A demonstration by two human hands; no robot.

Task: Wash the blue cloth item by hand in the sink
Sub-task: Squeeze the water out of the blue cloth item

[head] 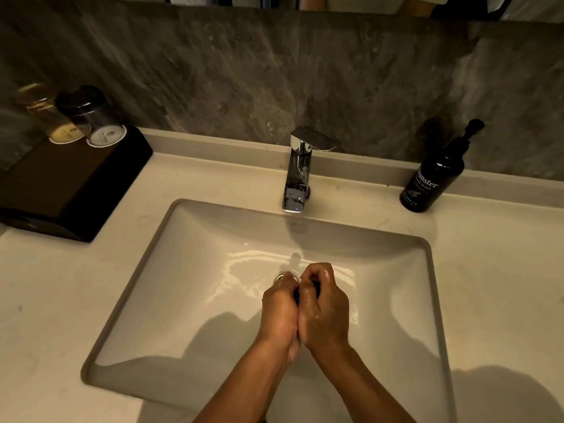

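Observation:
My left hand point(279, 309) and my right hand point(325, 309) are pressed together over the middle of the white sink point(189, 300), both wet and closed. Between them only a small dark sliver of the blue cloth item point(297, 293) shows; the rest is hidden inside my fists. The hands are just in front of the drain point(279, 277), which is partly covered by my left knuckles. A thin film of water lies on the basin floor around the drain. The chrome faucet point(300, 175) stands behind the sink; no stream is visible from its spout.
A black hand-wash pump bottle point(433, 181) stands at the back right of the pale counter point(61, 285). At the back left a black tray point(70, 184) holds two upturned glasses point(91, 117). A grey stone wall rises behind the counter.

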